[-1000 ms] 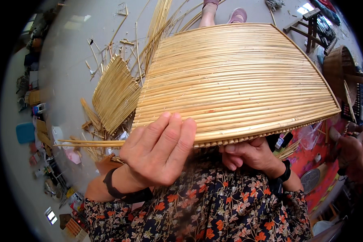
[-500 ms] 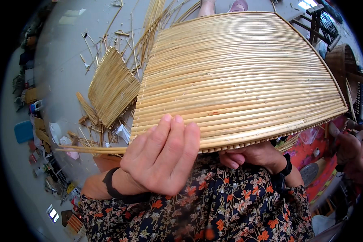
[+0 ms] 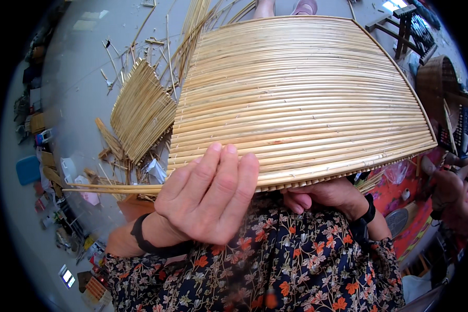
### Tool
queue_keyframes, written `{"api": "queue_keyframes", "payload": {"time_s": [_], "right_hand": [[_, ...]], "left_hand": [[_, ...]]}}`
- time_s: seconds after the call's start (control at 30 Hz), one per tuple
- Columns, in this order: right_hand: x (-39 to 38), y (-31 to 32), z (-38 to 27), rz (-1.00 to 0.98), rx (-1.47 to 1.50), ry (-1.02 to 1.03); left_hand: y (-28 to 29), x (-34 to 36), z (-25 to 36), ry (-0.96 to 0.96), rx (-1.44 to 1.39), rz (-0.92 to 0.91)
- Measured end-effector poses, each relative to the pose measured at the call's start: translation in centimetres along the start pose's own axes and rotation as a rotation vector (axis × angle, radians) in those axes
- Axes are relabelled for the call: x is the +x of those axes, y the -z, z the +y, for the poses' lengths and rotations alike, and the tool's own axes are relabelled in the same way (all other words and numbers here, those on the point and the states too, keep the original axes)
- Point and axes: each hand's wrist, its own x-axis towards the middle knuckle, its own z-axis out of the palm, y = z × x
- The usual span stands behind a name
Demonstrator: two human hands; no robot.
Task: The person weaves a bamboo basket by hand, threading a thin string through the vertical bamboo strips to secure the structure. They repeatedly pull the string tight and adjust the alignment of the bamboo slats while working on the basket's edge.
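Note:
A large mat of straw-coloured reeds point(image 3: 296, 93), laid side by side in rows, spreads before me with its near edge at my lap. My left hand point(image 3: 208, 192) grips that near edge toward its left end, fingers flat on top and the thumb hidden. Thin reed ends point(image 3: 109, 189) stick out leftward past this hand. Beneath the near edge, right of the middle, is my right hand point(image 3: 322, 195); its fingers are curled, partly covered by the mat, and what they hold cannot be made out.
A smaller reed mat point(image 3: 143, 112) lies on the floor to the left among loose stalks point(image 3: 192, 31) and scraps. At the right are a wooden stool point(image 3: 408, 31), a round basket point(image 3: 434, 78) and a red patterned cloth point(image 3: 400, 208). Another person point(image 3: 452, 192) sits at the right edge.
The mat has shifted slightly left, and its right corner has drawn inward. The protruding reed ends sit a little higher and farther left. Both hands keep nearly the same place and hold.

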Motion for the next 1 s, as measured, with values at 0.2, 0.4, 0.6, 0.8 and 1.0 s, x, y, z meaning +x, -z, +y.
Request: {"api": "queue_keyframes", "payload": {"time_s": [0.2,0.4,0.6,0.8,1.0], "right_hand": [[-0.6,0.4,0.0,0.063,-0.039,0.012],[-1.1,0.5,0.8,0.106,0.079,0.053],[-1.5,-0.2,0.6,0.135,-0.052,0.117],[-1.6,-1.8,-1.1,0.213,-0.064,0.016],[-0.9,-0.5,1.0,0.155,-0.14,0.216]], "left_hand": [[-1.0,0.4,0.2,0.034,0.043,0.12],[-1.2,0.4,0.0,0.065,0.047,0.156],[-1.0,0.4,0.2,0.083,0.056,0.179],[-2.1,1.1,-0.2,0.083,0.088,0.187],[-2.2,1.3,-0.9,0.114,0.112,0.231]]}}
